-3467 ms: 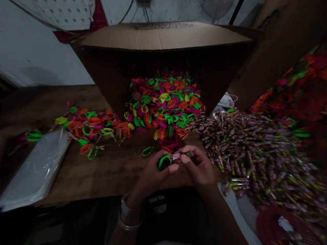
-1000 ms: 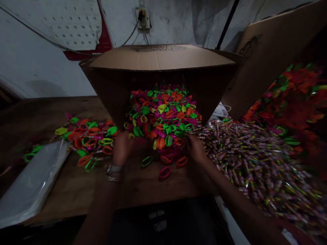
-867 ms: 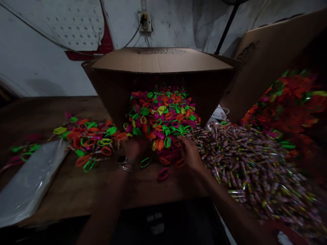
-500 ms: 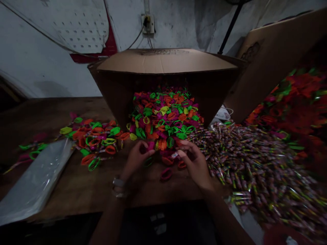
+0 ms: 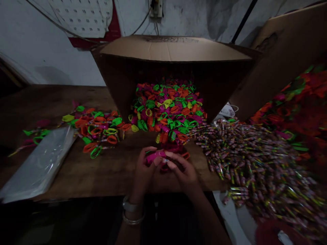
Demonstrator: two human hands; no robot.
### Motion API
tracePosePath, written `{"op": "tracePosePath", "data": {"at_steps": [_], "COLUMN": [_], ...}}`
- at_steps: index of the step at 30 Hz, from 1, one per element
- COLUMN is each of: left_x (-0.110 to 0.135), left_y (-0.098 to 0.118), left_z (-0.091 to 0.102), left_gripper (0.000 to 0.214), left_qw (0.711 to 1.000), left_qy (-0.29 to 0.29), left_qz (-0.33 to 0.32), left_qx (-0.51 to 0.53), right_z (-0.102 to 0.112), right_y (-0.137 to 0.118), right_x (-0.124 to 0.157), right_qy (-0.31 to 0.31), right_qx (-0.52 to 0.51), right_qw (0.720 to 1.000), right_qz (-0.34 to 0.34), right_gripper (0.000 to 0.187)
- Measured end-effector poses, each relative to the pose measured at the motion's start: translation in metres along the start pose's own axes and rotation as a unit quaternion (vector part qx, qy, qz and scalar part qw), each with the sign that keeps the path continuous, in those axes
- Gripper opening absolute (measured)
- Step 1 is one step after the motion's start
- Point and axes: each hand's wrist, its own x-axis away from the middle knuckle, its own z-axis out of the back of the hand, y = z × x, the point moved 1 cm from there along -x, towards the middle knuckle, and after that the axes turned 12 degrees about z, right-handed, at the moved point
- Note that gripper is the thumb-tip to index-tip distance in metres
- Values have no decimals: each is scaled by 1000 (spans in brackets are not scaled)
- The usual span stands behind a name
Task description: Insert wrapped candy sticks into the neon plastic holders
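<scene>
My left hand (image 5: 143,172) is closed on a pink plastic toy watch (image 5: 155,156) just above the table's front part. My right hand (image 5: 186,173) pinches a small wrapped candy stick (image 5: 166,160), its end touching or very close to the pink piece; fingers partly hide both. A few loose toy watches, among them an orange one (image 5: 186,156), lie just behind my hands. Beyond them a big heap of green, orange, pink and yellow toy watches (image 5: 168,109) spills from a cardboard box (image 5: 176,51) lying on its side.
To the right spreads a large pile of wrapped candy sticks (image 5: 250,153). A smaller group of toy watches with sticks (image 5: 97,127) lies left, beside a stack of clear plastic bags (image 5: 38,166). Another open carton (image 5: 286,44) with orange and green pieces (image 5: 301,102) stands far right.
My hands have come together and drawn back toward me from the heap's edge, bringing the pink toy watch and candy stick together. The camera view has shifted slightly.
</scene>
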Motion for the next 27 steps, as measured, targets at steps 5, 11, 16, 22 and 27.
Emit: {"op": "tracePosePath", "data": {"at_steps": [5, 11, 16, 22, 27], "left_x": [-1, 0, 8, 18, 20], "left_y": [-7, -6, -4, 11, 14], "left_z": [-7, -15, -18, -17, -16], "left_gripper": [32, 41, 45, 47, 41], "left_qw": [984, 970, 962, 959, 962], "left_qy": [-16, -56, -176, -205, -215], "left_qz": [64, 140, 167, 193, 166], "left_qx": [165, 192, 124, 41, -2], "right_z": [12, 31, 29, 38, 41], "right_y": [-13, -36, -42, -41, -51], "right_x": [4, -2, -10, -17, -19], "right_qy": [-95, -48, 1, -113, -156], "right_qx": [92, 61, 31, 55, 117], "right_qw": [991, 997, 1000, 992, 978], "right_qz": [0, -26, 0, -7, 69], "right_gripper": [26, 15, 15, 14, 8]}}
